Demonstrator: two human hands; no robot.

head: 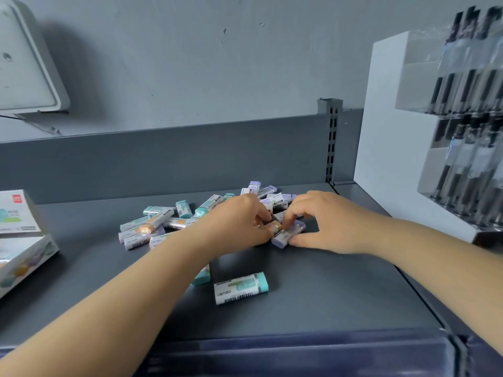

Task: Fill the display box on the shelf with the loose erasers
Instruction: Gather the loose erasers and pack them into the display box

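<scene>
Teal sleeved eraser (241, 288) nearest; both hands' grips seemingly pinch lilac block eraser (288, 234).

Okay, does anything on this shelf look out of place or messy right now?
Yes. The erasers lie in a loose jumble on the shelf instead of in the display box at far left. One teal eraser sits apart, nearer the front edge. Both hands, left hand and right hand, are gathering a lilac eraser.
</scene>
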